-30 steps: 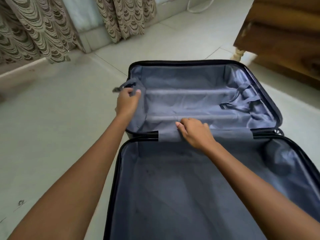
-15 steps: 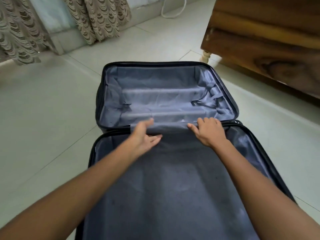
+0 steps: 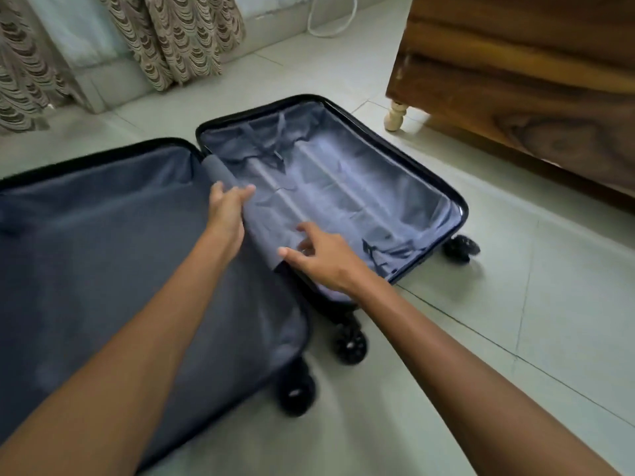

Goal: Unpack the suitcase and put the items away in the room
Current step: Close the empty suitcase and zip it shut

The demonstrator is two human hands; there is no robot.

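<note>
Curling round the grey lining flap [image 3: 268, 231] at the hinge, the fingers [image 3: 245, 193] of the left hand [image 3: 226, 207] grip it; the right hand [image 3: 326, 261] holds its fingers spread apart over the flap's lower edge; the suitcase [image 3: 343, 173] lies open on the tiled floor [image 3: 515, 304], near a wooden cabinet [image 3: 515, 97].

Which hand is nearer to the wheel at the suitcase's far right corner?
Right. The right hand is over the lining, left of the wheel; the left hand holds the lining further left, by the hinge.
</note>
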